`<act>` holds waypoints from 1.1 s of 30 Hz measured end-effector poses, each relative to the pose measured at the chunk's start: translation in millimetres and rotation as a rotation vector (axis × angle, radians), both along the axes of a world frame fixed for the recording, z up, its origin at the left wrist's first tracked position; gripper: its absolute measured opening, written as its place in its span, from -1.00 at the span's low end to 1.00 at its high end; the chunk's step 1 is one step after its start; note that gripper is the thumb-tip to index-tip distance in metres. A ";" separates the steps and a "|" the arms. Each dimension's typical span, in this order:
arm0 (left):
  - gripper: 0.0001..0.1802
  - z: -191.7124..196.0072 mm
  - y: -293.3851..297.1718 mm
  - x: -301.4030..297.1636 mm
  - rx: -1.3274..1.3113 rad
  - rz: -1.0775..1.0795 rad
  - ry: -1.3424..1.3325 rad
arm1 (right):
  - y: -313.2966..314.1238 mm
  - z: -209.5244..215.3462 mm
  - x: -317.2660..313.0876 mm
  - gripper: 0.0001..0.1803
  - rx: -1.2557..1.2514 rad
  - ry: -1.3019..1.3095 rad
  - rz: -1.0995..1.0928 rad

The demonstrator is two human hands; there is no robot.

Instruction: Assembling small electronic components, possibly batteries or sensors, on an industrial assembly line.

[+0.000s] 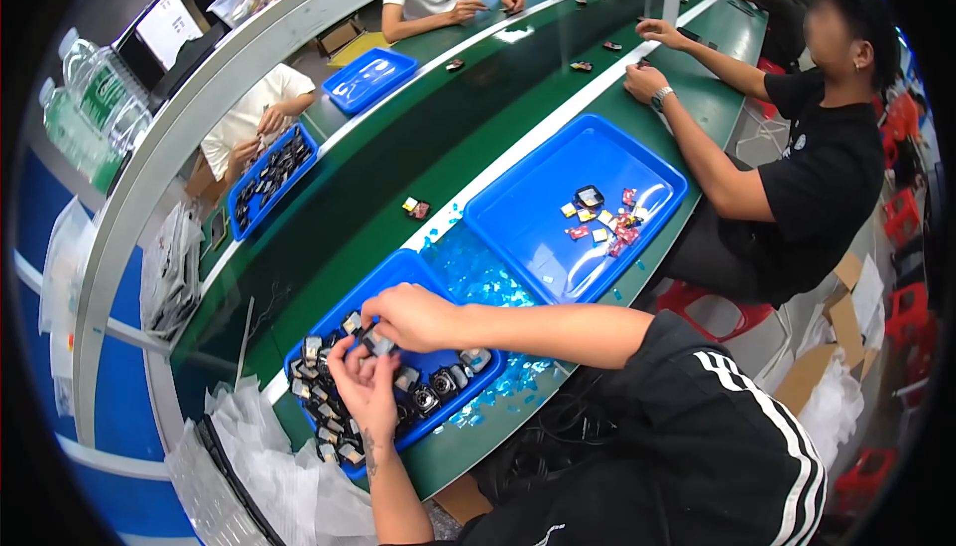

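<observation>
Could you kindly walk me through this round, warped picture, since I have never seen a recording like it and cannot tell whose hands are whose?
The picture comes from a wide fisheye camera worn on a person's head, looking down, so straight edges bend near the rim. There is no machine here: the two forearms entering from the lower edge are the wearer's own. The left hand and right hand meet over a blue tray filled with small black and silver parts, and the fingers pinch one small part between both hands. The tray sits on a long green bench. Beside it lie blue film scraps and a second, larger blue tray holding a few red and yellow bits. The person in black on the right is a co-worker, as are the people across the bench.
</observation>
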State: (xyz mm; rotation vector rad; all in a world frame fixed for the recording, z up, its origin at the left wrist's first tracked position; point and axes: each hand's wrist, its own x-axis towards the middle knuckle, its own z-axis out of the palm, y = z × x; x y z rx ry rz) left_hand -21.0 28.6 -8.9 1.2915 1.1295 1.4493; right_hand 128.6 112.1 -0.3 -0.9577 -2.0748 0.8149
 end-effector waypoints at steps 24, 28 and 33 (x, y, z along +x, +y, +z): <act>-0.51 -0.7 -7.0 1.7 -0.240 -0.147 -0.192 | 27.6 -12.7 285.4 -0.89 0.164 -0.390 -0.229; -0.50 -12.7 -9.2 1.1 -0.280 -0.211 -0.222 | 2.4 -17.8 289.5 -0.85 0.155 -0.514 -0.318; -0.52 -16.6 -11.5 -1.0 -0.301 -0.207 -0.236 | -15.4 -10.5 271.9 -0.81 0.175 -0.534 -0.532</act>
